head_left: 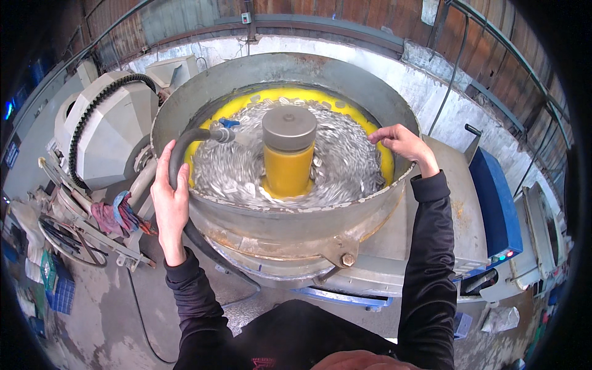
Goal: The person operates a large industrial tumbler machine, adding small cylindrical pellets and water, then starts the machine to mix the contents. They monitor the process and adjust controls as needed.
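Observation:
A big round metal vibrating tub [283, 225] stands before me, with a yellow lining [271, 95]. Many small silvery metal pieces [234, 163] swirl in it, blurred by motion, around a yellow centre post with a grey cap [289, 126]. At the near left rim my left hand [169, 206] is around a dark hose [183, 147], thumb on one side and fingers along the other. The hose ends over the pieces in a metal valve with a blue lever [228, 124]. Above the right inner edge my right hand [404, 145] hovers, fingers apart, nothing visible in it.
A pale faceted drum machine [111, 129] stands to the left, with a coloured rag [120, 216] on the frame near it. On the right are a blue control box [493, 197] and a pale machine housing [453, 203]. Blue crates [61, 293] and a thin cable lie on the floor.

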`<control>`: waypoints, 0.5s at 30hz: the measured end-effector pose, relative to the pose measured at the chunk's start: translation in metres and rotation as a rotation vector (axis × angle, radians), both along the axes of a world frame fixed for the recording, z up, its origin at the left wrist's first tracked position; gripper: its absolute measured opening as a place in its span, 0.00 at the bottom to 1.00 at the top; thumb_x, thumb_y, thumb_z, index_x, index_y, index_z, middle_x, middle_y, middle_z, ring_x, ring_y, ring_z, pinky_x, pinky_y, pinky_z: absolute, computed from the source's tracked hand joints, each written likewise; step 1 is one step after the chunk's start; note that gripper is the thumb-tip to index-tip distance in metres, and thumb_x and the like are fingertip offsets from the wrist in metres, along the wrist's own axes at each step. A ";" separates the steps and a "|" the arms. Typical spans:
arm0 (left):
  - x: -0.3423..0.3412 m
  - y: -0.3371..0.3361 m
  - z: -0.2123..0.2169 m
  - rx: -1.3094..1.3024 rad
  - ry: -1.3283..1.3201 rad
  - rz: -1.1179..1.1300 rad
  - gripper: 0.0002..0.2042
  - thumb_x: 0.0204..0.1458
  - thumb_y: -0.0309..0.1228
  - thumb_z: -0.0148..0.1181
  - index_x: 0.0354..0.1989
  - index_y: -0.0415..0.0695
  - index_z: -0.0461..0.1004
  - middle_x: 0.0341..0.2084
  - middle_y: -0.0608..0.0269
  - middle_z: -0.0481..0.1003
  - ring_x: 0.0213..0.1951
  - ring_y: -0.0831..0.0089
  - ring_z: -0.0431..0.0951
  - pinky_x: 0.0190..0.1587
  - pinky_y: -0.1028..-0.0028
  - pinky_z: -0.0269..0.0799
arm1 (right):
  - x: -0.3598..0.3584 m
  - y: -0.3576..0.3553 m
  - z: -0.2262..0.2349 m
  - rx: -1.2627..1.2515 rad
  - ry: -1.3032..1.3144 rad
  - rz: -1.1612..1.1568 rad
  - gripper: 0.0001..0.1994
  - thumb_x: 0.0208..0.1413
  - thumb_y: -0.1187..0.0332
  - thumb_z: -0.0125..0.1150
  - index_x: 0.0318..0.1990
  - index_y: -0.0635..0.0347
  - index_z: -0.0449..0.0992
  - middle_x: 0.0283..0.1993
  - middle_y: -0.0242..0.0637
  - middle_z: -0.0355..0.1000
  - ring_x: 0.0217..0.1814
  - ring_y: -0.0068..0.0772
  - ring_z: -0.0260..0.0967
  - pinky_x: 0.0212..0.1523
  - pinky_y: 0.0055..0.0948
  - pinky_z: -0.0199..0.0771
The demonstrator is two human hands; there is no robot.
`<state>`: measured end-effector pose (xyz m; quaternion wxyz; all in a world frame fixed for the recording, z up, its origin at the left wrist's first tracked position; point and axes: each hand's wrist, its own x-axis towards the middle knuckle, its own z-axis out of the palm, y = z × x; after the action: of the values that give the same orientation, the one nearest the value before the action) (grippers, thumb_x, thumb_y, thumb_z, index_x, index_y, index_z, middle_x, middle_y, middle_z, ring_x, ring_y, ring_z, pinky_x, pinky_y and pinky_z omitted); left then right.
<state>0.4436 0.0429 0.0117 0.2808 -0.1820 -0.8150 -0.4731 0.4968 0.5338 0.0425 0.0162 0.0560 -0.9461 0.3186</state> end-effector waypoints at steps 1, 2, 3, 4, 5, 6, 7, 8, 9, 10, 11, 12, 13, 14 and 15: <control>0.000 0.000 0.000 -0.003 0.001 0.004 0.22 0.59 0.30 0.53 0.63 0.43 0.64 0.57 0.46 0.70 0.61 0.56 0.69 0.62 0.66 0.60 | 0.000 -0.001 0.000 -0.007 0.000 -0.002 0.20 0.49 0.80 0.45 0.49 0.68 0.77 0.45 0.38 0.78 0.52 0.27 0.72 0.58 0.26 0.66; 0.001 0.001 0.001 -0.005 0.007 0.005 0.22 0.59 0.30 0.53 0.63 0.43 0.64 0.57 0.46 0.70 0.61 0.56 0.69 0.62 0.66 0.60 | 0.001 -0.001 0.001 -0.013 0.000 -0.003 0.20 0.49 0.80 0.45 0.49 0.68 0.77 0.45 0.38 0.78 0.52 0.27 0.72 0.58 0.26 0.66; 0.001 0.001 0.001 -0.007 0.012 0.006 0.22 0.59 0.30 0.53 0.63 0.43 0.64 0.57 0.46 0.70 0.61 0.56 0.69 0.62 0.66 0.61 | 0.001 -0.001 0.001 -0.019 0.000 0.000 0.20 0.49 0.80 0.45 0.49 0.68 0.77 0.45 0.38 0.78 0.52 0.27 0.72 0.58 0.26 0.65; 0.000 0.000 0.000 -0.009 0.021 0.004 0.22 0.59 0.30 0.53 0.63 0.43 0.64 0.57 0.46 0.70 0.60 0.57 0.69 0.62 0.66 0.61 | 0.001 -0.002 0.001 -0.009 0.002 -0.004 0.20 0.49 0.80 0.45 0.49 0.68 0.77 0.45 0.38 0.78 0.52 0.28 0.72 0.59 0.26 0.65; -0.001 0.000 -0.001 -0.011 0.030 0.001 0.22 0.59 0.31 0.53 0.63 0.43 0.64 0.56 0.46 0.70 0.60 0.57 0.69 0.61 0.66 0.61 | 0.001 -0.002 0.002 0.001 0.003 -0.004 0.20 0.49 0.80 0.45 0.49 0.68 0.77 0.45 0.38 0.78 0.52 0.28 0.72 0.59 0.26 0.65; -0.002 0.000 -0.002 -0.023 0.070 0.009 0.22 0.59 0.29 0.53 0.63 0.42 0.64 0.50 0.52 0.72 0.50 0.65 0.68 0.53 0.70 0.63 | 0.001 -0.002 0.001 0.005 0.017 0.013 0.20 0.49 0.80 0.45 0.49 0.68 0.77 0.45 0.38 0.78 0.52 0.28 0.72 0.59 0.26 0.65; -0.004 0.000 -0.003 -0.035 0.111 0.017 0.22 0.59 0.27 0.54 0.63 0.42 0.64 0.44 0.58 0.73 0.40 0.73 0.68 0.45 0.75 0.64 | 0.001 -0.002 0.001 -0.005 0.002 -0.006 0.20 0.49 0.80 0.45 0.49 0.69 0.77 0.46 0.39 0.78 0.52 0.28 0.72 0.59 0.26 0.65; -0.005 -0.001 -0.004 -0.042 0.126 0.022 0.22 0.58 0.26 0.54 0.63 0.41 0.64 0.41 0.61 0.73 0.35 0.77 0.67 0.41 0.77 0.65 | 0.001 -0.002 0.000 -0.021 -0.001 -0.009 0.19 0.49 0.80 0.45 0.49 0.69 0.77 0.46 0.39 0.78 0.52 0.28 0.72 0.59 0.26 0.65; -0.007 -0.001 -0.005 -0.048 0.140 0.027 0.23 0.58 0.26 0.54 0.63 0.41 0.64 0.38 0.63 0.74 0.30 0.81 0.67 0.37 0.80 0.66 | 0.000 -0.001 0.000 -0.035 0.001 -0.003 0.19 0.49 0.81 0.45 0.48 0.69 0.77 0.46 0.39 0.78 0.52 0.29 0.72 0.59 0.26 0.65; -0.007 -0.002 -0.007 -0.050 0.128 0.030 0.23 0.58 0.25 0.54 0.63 0.41 0.64 0.38 0.64 0.74 0.30 0.81 0.66 0.37 0.80 0.66 | 0.000 -0.001 -0.001 -0.029 0.001 -0.011 0.19 0.49 0.81 0.45 0.48 0.70 0.77 0.46 0.39 0.78 0.52 0.29 0.72 0.59 0.26 0.65; -0.009 -0.001 -0.007 -0.050 0.147 0.028 0.23 0.58 0.25 0.54 0.63 0.41 0.64 0.38 0.64 0.74 0.29 0.81 0.66 0.36 0.80 0.66 | 0.000 -0.001 -0.001 -0.023 0.003 -0.010 0.19 0.49 0.81 0.45 0.48 0.70 0.77 0.46 0.39 0.78 0.52 0.29 0.72 0.59 0.26 0.65; -0.009 -0.002 -0.008 -0.051 0.166 0.025 0.23 0.58 0.25 0.54 0.63 0.41 0.64 0.38 0.64 0.73 0.29 0.81 0.65 0.35 0.80 0.66 | -0.001 -0.001 -0.001 -0.011 0.005 -0.015 0.19 0.49 0.81 0.45 0.48 0.70 0.76 0.46 0.39 0.78 0.52 0.29 0.72 0.59 0.27 0.65; -0.010 -0.001 -0.007 -0.050 0.216 0.016 0.23 0.58 0.25 0.54 0.63 0.42 0.64 0.37 0.65 0.73 0.28 0.81 0.65 0.34 0.80 0.65 | -0.001 0.000 -0.001 -0.016 0.003 -0.013 0.19 0.49 0.81 0.45 0.48 0.70 0.76 0.46 0.39 0.78 0.52 0.29 0.72 0.59 0.27 0.65; -0.010 0.000 -0.007 -0.053 0.238 0.007 0.23 0.58 0.25 0.54 0.63 0.42 0.64 0.37 0.65 0.73 0.28 0.81 0.65 0.34 0.80 0.65 | 0.000 0.000 -0.001 -0.017 -0.001 -0.017 0.19 0.49 0.81 0.45 0.48 0.70 0.76 0.46 0.39 0.78 0.52 0.29 0.72 0.59 0.27 0.65; -0.009 0.000 -0.006 -0.039 0.205 0.010 0.23 0.58 0.25 0.54 0.63 0.42 0.64 0.37 0.65 0.73 0.28 0.81 0.65 0.34 0.80 0.65 | 0.000 0.000 -0.001 -0.017 -0.002 -0.012 0.19 0.49 0.81 0.45 0.48 0.70 0.76 0.46 0.39 0.78 0.53 0.28 0.71 0.60 0.27 0.65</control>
<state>0.4349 0.0431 0.0059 0.3616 -0.2307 -0.7919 -0.4346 0.4965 0.5340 0.0417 0.0176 0.0499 -0.9437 0.3265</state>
